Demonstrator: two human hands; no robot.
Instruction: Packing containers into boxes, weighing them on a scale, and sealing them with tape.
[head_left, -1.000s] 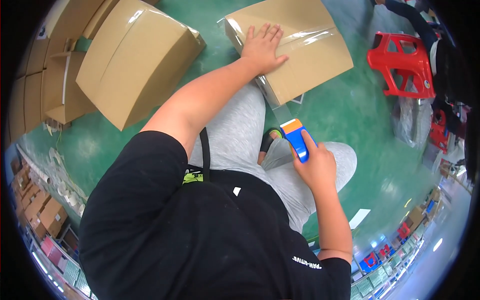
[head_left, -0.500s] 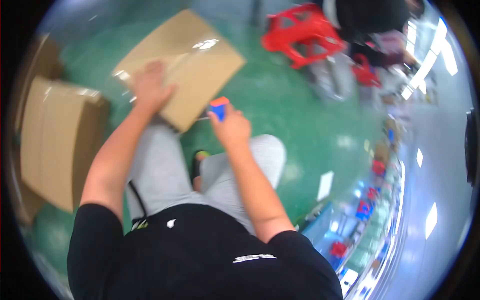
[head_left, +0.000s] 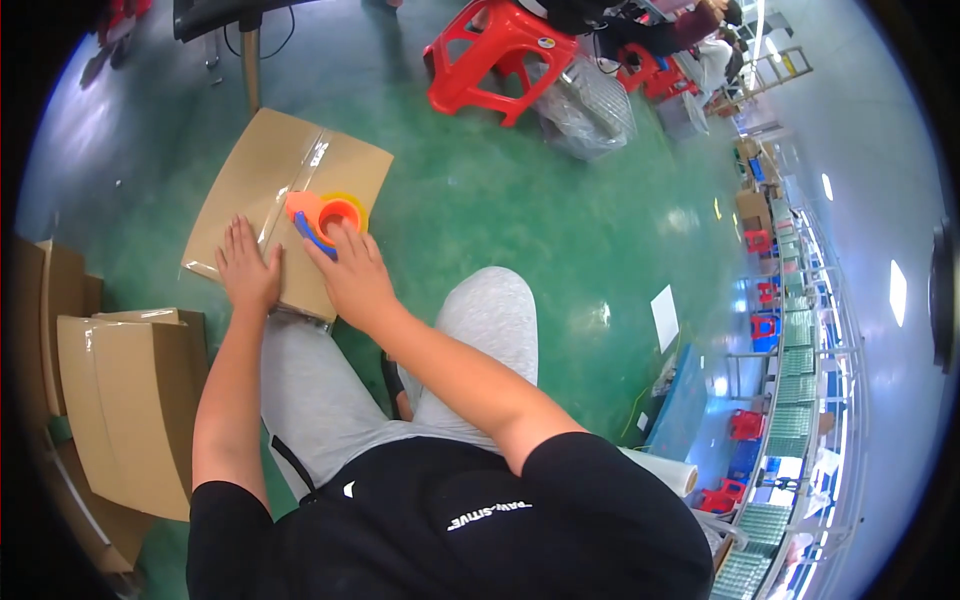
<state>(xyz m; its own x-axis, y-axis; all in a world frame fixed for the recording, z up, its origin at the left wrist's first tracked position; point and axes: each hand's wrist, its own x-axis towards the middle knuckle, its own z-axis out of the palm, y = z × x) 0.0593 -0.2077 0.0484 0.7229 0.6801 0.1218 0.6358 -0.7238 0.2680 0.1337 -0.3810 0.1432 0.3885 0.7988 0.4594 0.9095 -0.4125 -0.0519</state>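
Note:
A cardboard box (head_left: pixel 345 165) sits on the floor in front of my knees, with clear tape (head_left: pixel 309 158) running along its top seam. My left hand (head_left: pixel 247 272) lies flat on the box's near left part, fingers stretched out. Over the top of the box, my right hand (head_left: pixel 355 278) grips a tape dispenser (head_left: pixel 303 205) with orange and blue parts and a yellow-edged roll. Fingers partly cover the dispenser, and its contact with the seam is hard to make out.
More cardboard boxes (head_left: pixel 130 400) stand at my left. A red plastic stool (head_left: pixel 490 65) and a clear plastic bag (head_left: pixel 590 110) are ahead. White paper (head_left: pixel 664 318) lies on the green floor (head_left: pixel 590 240) at right, before a long workbench line (head_left: pixel 790 375). People sit at the far right.
My right hand has brought the tape dispenser from beside the box's near right edge to over its top, close to my left hand. The left hand stays flat on the box. The view has shifted.

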